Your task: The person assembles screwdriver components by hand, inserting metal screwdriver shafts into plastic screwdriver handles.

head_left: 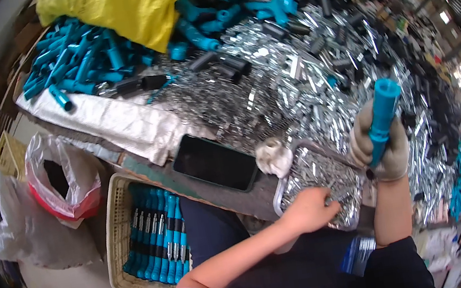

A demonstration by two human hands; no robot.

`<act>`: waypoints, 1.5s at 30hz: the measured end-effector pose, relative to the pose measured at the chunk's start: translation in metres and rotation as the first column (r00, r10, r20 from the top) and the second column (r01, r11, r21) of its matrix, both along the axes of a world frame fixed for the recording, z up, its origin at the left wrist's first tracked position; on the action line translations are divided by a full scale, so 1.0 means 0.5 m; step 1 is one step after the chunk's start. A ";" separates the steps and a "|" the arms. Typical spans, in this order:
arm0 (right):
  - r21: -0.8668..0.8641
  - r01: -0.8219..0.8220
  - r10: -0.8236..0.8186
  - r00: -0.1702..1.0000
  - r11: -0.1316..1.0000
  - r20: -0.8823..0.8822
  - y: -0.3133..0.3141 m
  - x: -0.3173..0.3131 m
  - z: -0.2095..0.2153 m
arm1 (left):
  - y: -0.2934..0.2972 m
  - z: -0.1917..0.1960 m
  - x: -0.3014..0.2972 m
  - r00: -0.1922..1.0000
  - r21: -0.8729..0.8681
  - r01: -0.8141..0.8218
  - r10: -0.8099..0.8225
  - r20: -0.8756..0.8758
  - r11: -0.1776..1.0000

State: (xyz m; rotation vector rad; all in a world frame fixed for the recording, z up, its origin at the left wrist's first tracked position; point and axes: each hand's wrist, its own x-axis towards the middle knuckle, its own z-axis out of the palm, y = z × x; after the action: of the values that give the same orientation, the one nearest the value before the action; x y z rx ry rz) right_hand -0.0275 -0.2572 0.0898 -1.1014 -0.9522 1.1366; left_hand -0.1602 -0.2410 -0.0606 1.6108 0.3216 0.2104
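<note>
My right hand [395, 152], in a pale work glove, is wrapped round a teal plastic handle [386, 100], a hollow tube held nearly upright with its open end at the top. A small dark end shows below the fingers. My bare left hand [309, 211] reaches across to a clear tray [279, 201] of small metal parts [330, 174]. Its fingers are curled together over the parts; whatever lies between them is hidden. A crumpled white thing [274, 157] and a dark phone [214, 162] lie left of the tray.
Loose metal pieces [304, 79] heap across the table, with teal handles [80, 53] under a yellow sack [121, 8] at the far left. Beside my leg, a cream crate [115, 244] holds several teal-and-black tools. White plastic bags [61, 169] stand left of it.
</note>
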 end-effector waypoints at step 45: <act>-0.359 0.242 -0.333 0.918 0.902 -0.217 -0.351 -0.022 -0.243 | -0.063 0.161 -0.022 0.894 -0.068 0.151 -0.166 -0.416 0.986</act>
State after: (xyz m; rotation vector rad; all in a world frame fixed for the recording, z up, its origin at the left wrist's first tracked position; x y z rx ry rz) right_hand -0.0385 -0.4326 -0.0316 -1.2623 -0.3712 1.1827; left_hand -0.1710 -0.2724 0.0198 1.6317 0.5190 -0.2746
